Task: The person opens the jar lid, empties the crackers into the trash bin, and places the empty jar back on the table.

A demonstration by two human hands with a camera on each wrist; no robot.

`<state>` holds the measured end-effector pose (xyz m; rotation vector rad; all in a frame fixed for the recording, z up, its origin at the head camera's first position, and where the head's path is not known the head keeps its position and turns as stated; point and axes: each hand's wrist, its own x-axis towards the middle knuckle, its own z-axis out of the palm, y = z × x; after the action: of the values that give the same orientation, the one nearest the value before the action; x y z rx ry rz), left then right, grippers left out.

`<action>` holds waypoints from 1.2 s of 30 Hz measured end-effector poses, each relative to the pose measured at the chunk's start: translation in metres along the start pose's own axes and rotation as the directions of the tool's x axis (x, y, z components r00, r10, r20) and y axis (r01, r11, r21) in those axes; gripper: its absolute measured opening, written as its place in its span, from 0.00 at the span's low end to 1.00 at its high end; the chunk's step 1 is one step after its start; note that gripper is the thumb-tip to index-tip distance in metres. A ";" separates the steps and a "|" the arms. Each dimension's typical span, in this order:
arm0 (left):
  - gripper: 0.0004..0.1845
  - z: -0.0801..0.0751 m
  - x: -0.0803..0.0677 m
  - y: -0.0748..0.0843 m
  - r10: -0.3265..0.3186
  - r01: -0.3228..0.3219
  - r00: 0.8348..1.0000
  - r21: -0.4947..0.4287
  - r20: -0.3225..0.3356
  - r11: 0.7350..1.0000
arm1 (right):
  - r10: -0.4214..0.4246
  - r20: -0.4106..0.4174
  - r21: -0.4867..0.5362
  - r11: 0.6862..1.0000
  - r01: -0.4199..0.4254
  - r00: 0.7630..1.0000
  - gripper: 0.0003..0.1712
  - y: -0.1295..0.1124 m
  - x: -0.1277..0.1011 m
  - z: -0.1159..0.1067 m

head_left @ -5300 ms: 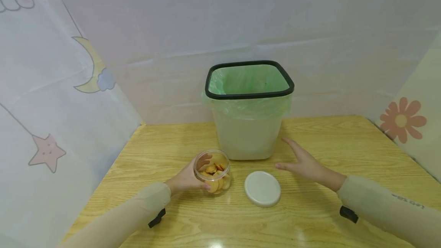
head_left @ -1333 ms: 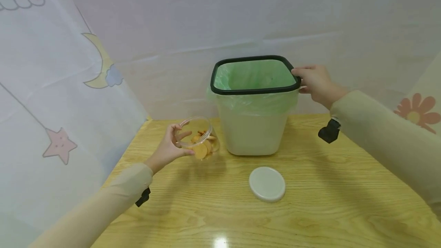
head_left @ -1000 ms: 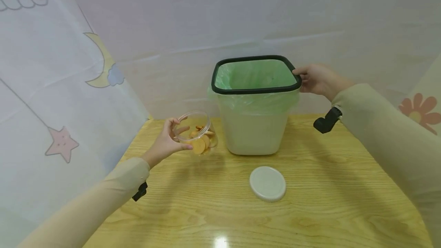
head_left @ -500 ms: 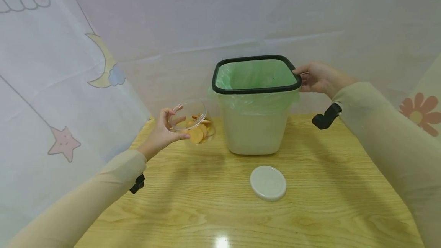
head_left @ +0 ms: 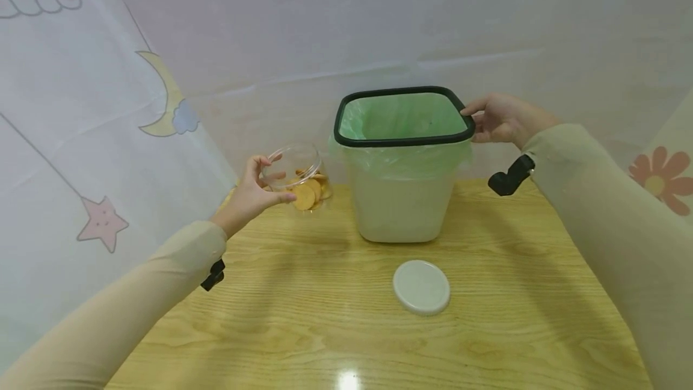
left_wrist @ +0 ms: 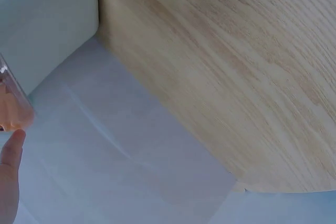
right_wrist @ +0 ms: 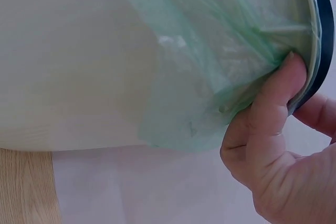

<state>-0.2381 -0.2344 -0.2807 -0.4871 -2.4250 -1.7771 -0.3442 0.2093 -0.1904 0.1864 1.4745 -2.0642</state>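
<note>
1. Wood-grain bench (head_left: 303, 330) carries the things, with pale sheets hung on three sides; the sheet by the left arm shows one moon, one cloud and one star, and the sheet by the right arm shows one orange flower.
2. One left hand (head_left: 250, 194) is curled round one clear round jar (head_left: 296, 174), lifted off the bench and tilted, with thumb under and fingers over its rim.
3. Inside the jar lie several round orange biscuits (head_left: 305, 194); they overlap too much for a sure count.
4. In the left wrist view, one fingertip (left_wrist: 11, 150) touches the jar's edge, with orange showing through.
5. One right hand (head_left: 500, 119) grips the black rim of one pale waste bin (head_left: 400, 209) at its far right corner, thumb (right_wrist: 275, 103) pressed against the rim.
6. One green bag (right_wrist: 220, 40) lines the bin and folds over below the rim.
7. The bin stands on the bench between the two hands; the jar is just beside its left wall.
8. One white round lid (head_left: 421, 287) lies flat on the bench, nearer the camera than both hands and well apart from them.
</note>
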 end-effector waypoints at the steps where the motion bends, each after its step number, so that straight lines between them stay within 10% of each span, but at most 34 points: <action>1: 0.31 -0.001 0.001 0.002 -0.001 0.001 1.000 0.003 -0.005 1.000 | -0.001 -0.004 -0.003 1.000 0.001 1.000 0.45 0.000 0.000 0.000; 26: 0.31 -0.014 0.027 0.046 0.025 -0.016 0.998 0.164 -0.054 0.986 | -0.067 0.008 -0.015 0.998 0.067 0.998 0.38 0.007 -0.001 0.000; 32: 0.32 -0.016 0.035 0.055 0.037 -0.028 0.998 0.201 -0.044 0.979 | -0.078 -0.005 -0.011 0.997 0.077 0.997 0.20 0.007 0.001 0.000; 36: 0.32 -0.017 0.040 0.061 0.032 -0.023 0.999 0.211 -0.043 0.977 | -0.074 -0.003 -0.027 0.997 0.074 0.997 0.31 0.006 0.002 0.002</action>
<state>-0.2593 -0.2258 -0.2094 -0.4499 -2.5230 -1.4802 -0.3416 0.2053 -0.1955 0.1271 1.5322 -2.1022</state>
